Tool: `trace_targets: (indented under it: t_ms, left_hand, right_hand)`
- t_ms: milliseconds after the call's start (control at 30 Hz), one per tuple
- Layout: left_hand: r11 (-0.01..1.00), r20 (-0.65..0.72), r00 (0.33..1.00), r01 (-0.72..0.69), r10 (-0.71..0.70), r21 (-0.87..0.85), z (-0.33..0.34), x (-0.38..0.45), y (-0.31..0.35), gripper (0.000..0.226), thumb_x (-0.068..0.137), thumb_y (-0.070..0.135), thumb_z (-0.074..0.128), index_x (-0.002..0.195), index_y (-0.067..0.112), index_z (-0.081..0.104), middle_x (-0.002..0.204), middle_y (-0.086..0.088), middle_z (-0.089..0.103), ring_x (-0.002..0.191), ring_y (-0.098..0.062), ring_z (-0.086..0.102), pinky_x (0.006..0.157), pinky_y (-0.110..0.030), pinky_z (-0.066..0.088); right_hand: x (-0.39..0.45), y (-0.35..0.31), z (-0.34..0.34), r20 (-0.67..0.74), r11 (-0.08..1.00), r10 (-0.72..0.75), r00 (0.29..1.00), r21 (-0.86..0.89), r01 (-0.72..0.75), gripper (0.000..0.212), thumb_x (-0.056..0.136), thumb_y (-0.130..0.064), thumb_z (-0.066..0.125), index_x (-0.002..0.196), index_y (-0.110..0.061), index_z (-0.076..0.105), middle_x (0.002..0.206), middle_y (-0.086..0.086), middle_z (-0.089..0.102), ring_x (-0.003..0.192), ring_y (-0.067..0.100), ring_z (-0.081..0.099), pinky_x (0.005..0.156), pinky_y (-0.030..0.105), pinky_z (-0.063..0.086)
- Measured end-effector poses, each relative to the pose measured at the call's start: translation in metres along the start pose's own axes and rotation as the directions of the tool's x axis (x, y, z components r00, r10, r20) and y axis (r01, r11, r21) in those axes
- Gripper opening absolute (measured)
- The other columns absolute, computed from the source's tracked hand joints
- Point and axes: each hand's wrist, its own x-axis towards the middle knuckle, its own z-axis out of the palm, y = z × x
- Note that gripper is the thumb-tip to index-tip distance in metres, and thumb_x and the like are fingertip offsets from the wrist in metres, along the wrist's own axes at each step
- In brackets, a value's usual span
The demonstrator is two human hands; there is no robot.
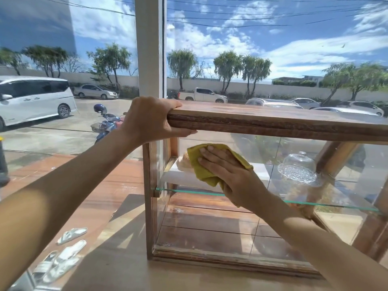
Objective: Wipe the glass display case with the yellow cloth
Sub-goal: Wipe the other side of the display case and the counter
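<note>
Sunlit shopfront windows are looking onto a car park behind a pale counter [126,269]. On it, a wood-framed glass display case [210,238] is standing. Bracing it, the left hand [149,118] is clamping the wooden top's [273,120] corner. Fingers spread flat, the right hand [228,171] is pressing the yellow cloth [201,166] against the near pane's upper left, wiping.

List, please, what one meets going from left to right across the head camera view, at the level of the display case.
White slippers on the floor → left hand gripping the wooden top's corner → yellow cloth → right hand pressing it flat on the glass → glass dome inside the case.
</note>
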Motion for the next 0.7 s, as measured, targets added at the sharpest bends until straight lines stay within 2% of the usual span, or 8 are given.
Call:
trace_targets:
  t_ms: [133, 233, 333, 433, 533, 633, 700]
  left_hand:
    - [1.000, 0.029, 0.999, 0.025, -0.024, -0.017, 0.000, 0.000, -0.001, 0.064, 0.071, 0.073, 0.052, 0.096, 0.019, 0.073, 0.061, 0.003, 0.069, 0.051, -0.016, 0.062, 0.052, -0.016, 0.039]
    - [0.999, 0.050, 0.999, 0.014, -0.012, -0.039, 0.001, 0.001, 0.000, 0.068, 0.072, 0.076, 0.048, 0.095, 0.017, 0.074, 0.061, 0.003, 0.069, 0.050, -0.015, 0.062, 0.052, -0.018, 0.047]
    - [0.999, 0.068, 0.997, 0.024, -0.022, -0.025, 0.001, 0.001, 0.000, 0.073, 0.071, 0.081, 0.043, 0.092, 0.018, 0.073, 0.061, 0.003, 0.068, 0.052, -0.016, 0.062, 0.053, -0.024, 0.052]
    - [1.000, 0.081, 0.997, 0.018, -0.018, 0.003, -0.001, 0.002, 0.000, 0.076, 0.070, 0.082, 0.042, 0.094, 0.017, 0.073, 0.060, 0.001, 0.068, 0.052, -0.017, 0.063, 0.054, -0.023, 0.050]
    - [1.000, 0.115, 0.993, -0.002, -0.001, 0.022, -0.002, 0.004, 0.001, 0.084, 0.068, 0.084, 0.037, 0.097, 0.014, 0.072, 0.059, 0.000, 0.067, 0.051, -0.018, 0.060, 0.054, -0.019, 0.043]
    - [0.998, 0.158, 0.987, -0.011, 0.001, 0.060, -0.006, 0.007, 0.002, 0.090, 0.063, 0.088, 0.030, 0.096, 0.015, 0.071, 0.058, -0.002, 0.065, 0.053, -0.021, 0.060, 0.057, -0.023, 0.043]
    - [0.997, 0.191, 0.981, -0.031, 0.016, 0.075, -0.008, 0.010, 0.004, 0.094, 0.060, 0.089, 0.026, 0.098, 0.016, 0.070, 0.056, -0.003, 0.063, 0.051, -0.021, 0.058, 0.058, -0.023, 0.041]
  right_hand:
    - [-0.036, -0.018, 0.036, 0.133, 0.998, -0.058, 0.989, -0.007, 0.060, 0.071, 0.075, 0.009, 0.064, 0.140, -0.012, 0.045, 0.149, 0.001, 0.039, 0.142, 0.015, 0.029, 0.115, 0.035, 0.029]
    - [-0.070, -0.036, 0.060, 0.217, 0.996, -0.078, 0.973, -0.035, 0.088, 0.070, 0.076, 0.005, 0.054, 0.141, -0.017, 0.042, 0.150, -0.003, 0.034, 0.143, 0.010, 0.022, 0.116, 0.028, 0.023]
    - [-0.098, -0.051, 0.076, 0.283, 0.994, -0.098, 0.954, -0.007, 0.105, 0.060, 0.082, -0.005, 0.042, 0.140, -0.021, 0.042, 0.148, -0.007, 0.036, 0.141, 0.007, 0.023, 0.109, 0.025, 0.034]
    - [-0.122, -0.060, 0.087, 0.369, 0.994, -0.102, 0.924, 0.009, 0.106, 0.053, 0.087, -0.012, 0.044, 0.137, -0.025, 0.048, 0.148, -0.010, 0.039, 0.139, 0.006, 0.030, 0.095, 0.023, 0.047]
    - [-0.144, -0.067, 0.098, 0.424, 0.995, -0.087, 0.902, 0.001, 0.096, 0.048, 0.091, -0.019, 0.046, 0.138, -0.026, 0.047, 0.146, -0.010, 0.043, 0.137, 0.006, 0.033, 0.085, 0.023, 0.053]
    - [-0.154, -0.075, 0.101, 0.447, 0.996, -0.041, 0.893, -0.049, 0.070, 0.043, 0.094, -0.018, 0.042, 0.135, -0.025, 0.052, 0.144, -0.008, 0.046, 0.137, 0.007, 0.032, 0.085, 0.024, 0.054]
    - [-0.155, -0.087, 0.097, 0.383, 0.999, 0.013, 0.924, -0.052, 0.008, 0.040, 0.099, -0.013, 0.033, 0.130, -0.020, 0.057, 0.142, -0.003, 0.049, 0.137, 0.011, 0.034, 0.091, 0.027, 0.052]
